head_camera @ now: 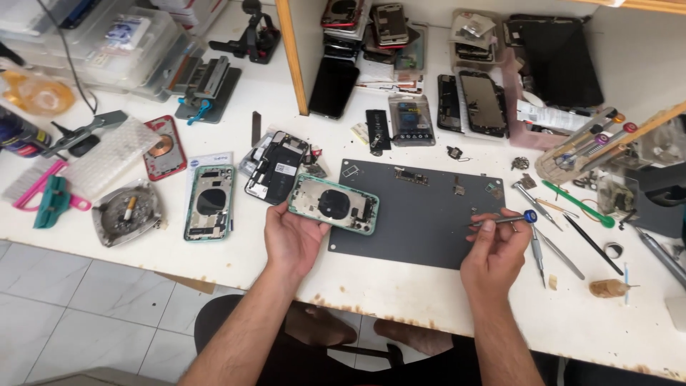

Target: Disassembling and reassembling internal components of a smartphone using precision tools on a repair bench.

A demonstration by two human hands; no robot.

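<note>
White worktop (214,250), stained and chipped along the front edge, grey floor tiles below. A dark grey mat (421,221) lies in the middle.

Left hand (293,239) grips a green phone housing (334,204) by its near edge, opened side up, tilted over the mat's left edge. Right hand (496,250) is closed around a small screwdriver (504,219) with a blue cap, held over the mat's right edge.

A second green housing (209,202) lies flat left of the hand, with one red housing (166,146) farther left and an ashtray (127,212) near the edge. A black phone (334,87) leans by the wooden upright.

Tiny parts on the mat are too small to identify. The stack of phones at the top is cut off, uncountable. Loose tools (564,229) right of the mat: roughly five.
</note>
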